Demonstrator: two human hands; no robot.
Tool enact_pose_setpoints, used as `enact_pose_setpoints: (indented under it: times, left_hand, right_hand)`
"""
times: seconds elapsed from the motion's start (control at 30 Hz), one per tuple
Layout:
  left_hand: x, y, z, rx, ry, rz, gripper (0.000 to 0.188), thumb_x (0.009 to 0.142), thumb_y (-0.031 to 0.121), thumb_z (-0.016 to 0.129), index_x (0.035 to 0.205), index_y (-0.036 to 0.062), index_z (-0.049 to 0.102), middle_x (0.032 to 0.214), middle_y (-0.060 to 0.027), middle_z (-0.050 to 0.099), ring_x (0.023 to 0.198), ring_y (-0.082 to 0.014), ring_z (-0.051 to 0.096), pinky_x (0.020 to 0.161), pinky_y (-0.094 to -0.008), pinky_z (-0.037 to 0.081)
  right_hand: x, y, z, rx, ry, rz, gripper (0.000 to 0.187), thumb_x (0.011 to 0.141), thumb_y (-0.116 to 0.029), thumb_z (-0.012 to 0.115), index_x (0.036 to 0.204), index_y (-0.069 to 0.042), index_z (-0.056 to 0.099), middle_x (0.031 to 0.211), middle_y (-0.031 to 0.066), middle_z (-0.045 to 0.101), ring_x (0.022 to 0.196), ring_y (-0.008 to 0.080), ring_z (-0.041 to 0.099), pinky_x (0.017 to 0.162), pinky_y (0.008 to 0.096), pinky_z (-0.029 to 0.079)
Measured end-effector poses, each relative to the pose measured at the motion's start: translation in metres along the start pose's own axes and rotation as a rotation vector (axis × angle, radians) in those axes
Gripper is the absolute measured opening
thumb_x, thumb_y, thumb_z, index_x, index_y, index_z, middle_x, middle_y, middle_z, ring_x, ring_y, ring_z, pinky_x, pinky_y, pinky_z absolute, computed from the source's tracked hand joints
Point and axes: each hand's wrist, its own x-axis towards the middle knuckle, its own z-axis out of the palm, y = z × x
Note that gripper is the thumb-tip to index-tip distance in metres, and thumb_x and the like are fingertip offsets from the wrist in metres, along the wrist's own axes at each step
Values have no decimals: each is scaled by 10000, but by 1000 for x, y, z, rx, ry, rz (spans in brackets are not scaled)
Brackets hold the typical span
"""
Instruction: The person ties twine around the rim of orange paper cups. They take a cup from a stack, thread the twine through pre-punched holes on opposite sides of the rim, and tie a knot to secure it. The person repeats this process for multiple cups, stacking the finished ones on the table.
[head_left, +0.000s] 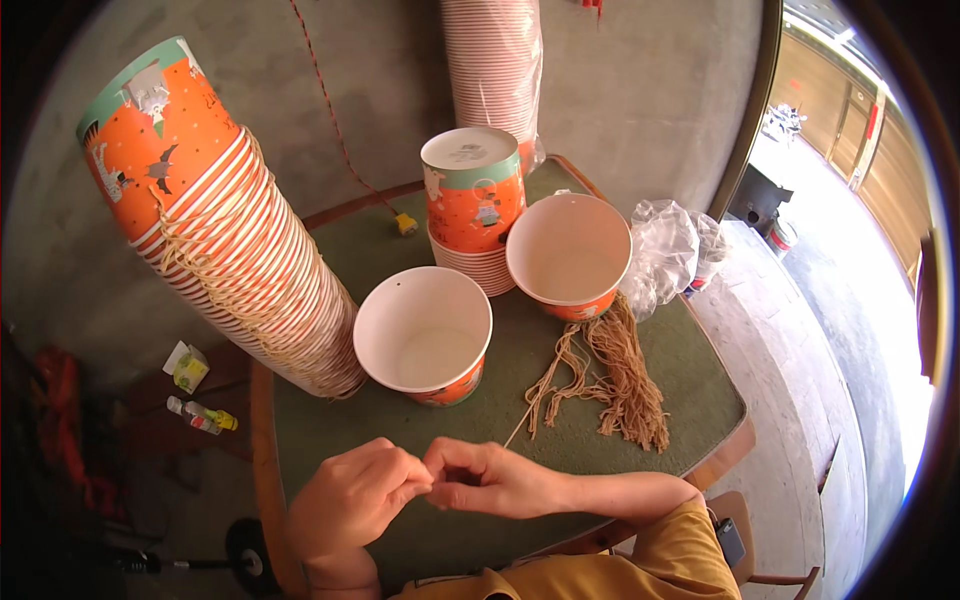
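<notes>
My left hand (362, 490) and my right hand (490, 480) meet fingertip to fingertip over the table's near side. Both are closed in a pinch on a thin tan cord (515, 430); it shows behind my right hand, while the part between the fingers is mostly hidden. Beyond them stands an upright paper bucket (425, 330), white inside and orange outside, with a small dark hole near its rim. A second bucket (570, 250), also mouth up, is farther right. At its foot lies a bundle of tan cords (630, 385), some strands loose toward my right hand.
A tall leaning stack of orange buckets (250, 250) with cords draped over it stands left. Behind are a shorter upside-down stack (475, 210) and a plastic-wrapped stack (495, 70). Clear plastic bags (660, 255) sit at the green table's (330, 440) right edge. A yellow connector (405, 224) lies near the wall.
</notes>
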Motion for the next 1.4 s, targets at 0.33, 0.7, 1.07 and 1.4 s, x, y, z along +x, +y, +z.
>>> enact_pose_setpoints:
  times: [0.33,0.7,1.07,1.4]
  left_hand:
    - [16,-23,11,-171,97,-61,65,894,34,667,921,49,610,805,-85,654,698,-245,660,614,-341,520]
    - [28,-48,22,-179,146,-116,176,904,23,656,1067,34,588,897,-79,658,799,-199,669,711,-322,529]
    - [45,-66,41,211,131,-6,245,832,41,689,1069,61,633,961,-68,590,860,-268,609,836,-426,482]
    - [55,-56,55,-60,184,-106,288,857,23,671,1143,44,646,896,-86,628,743,-234,650,653,-352,533]
  right_hand:
    - [8,3,-6,-13,328,18,106,988,-135,618,1056,-57,597,785,-69,538,692,-12,433,615,189,378]
    - [15,20,-30,-228,578,-48,94,937,-106,619,912,-43,555,679,-52,465,618,18,397,554,222,375]
    - [13,8,-43,-655,680,-54,91,882,-79,672,932,-38,607,611,32,558,550,58,524,504,248,435]
    - [21,30,-58,-845,754,-374,129,819,-21,675,873,-46,561,809,55,595,617,206,643,570,337,543]
